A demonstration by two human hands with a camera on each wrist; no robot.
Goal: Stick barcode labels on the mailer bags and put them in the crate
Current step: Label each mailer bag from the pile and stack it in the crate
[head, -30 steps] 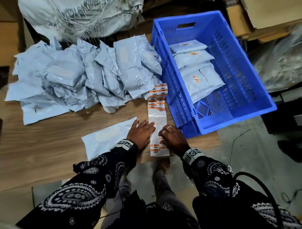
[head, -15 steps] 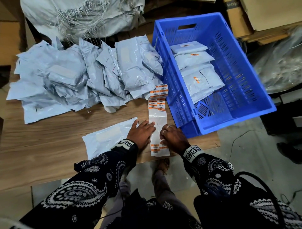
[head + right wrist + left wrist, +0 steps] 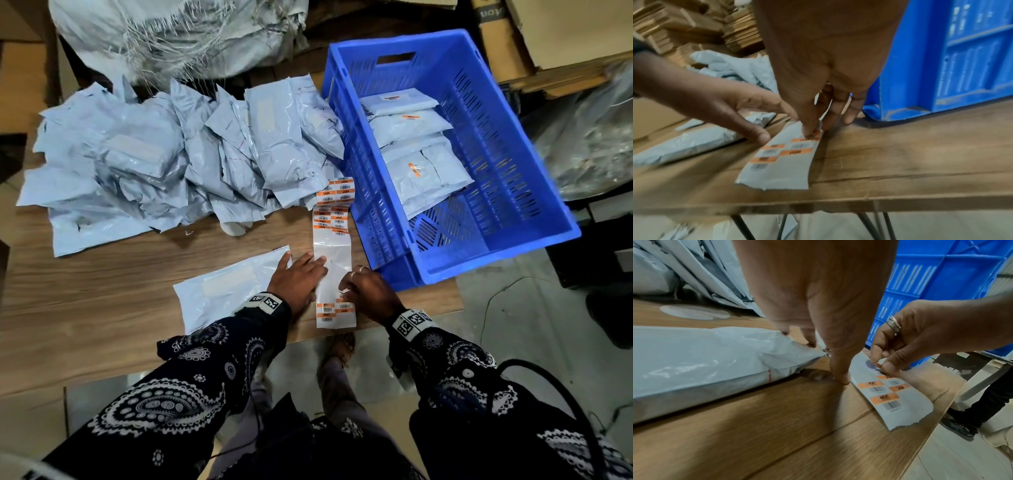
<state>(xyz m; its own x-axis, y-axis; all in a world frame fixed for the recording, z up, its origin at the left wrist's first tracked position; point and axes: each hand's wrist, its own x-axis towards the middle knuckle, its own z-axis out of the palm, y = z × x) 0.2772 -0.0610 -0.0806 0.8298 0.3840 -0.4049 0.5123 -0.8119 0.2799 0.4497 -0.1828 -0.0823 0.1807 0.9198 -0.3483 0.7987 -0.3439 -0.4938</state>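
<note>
At the wooden counter, I am watching the right hand pinching the corner of an orange barcode label between thumb and forefinger, the label lifting off the white label strip that is lying just left of the blue crate. The left hand is lying flat with its fingers straight, pressing down on the left edge of the strip and on the near corner of a single grey mailer bag, which is resting on the counter well left of the crate and touching the strip's edge. More orange labels are showing on the strip's near end by the counter's edge, and others on its far end, close against the crate's left wall. Inside the crate, several mailer bags with orange labels on them are lying overlapped towards its far end. Left of the crate, a loose pile of mailer bags is spreading across the back of the counter. Beyond the pile, a large grey sack is sitting behind the counter.
</note>
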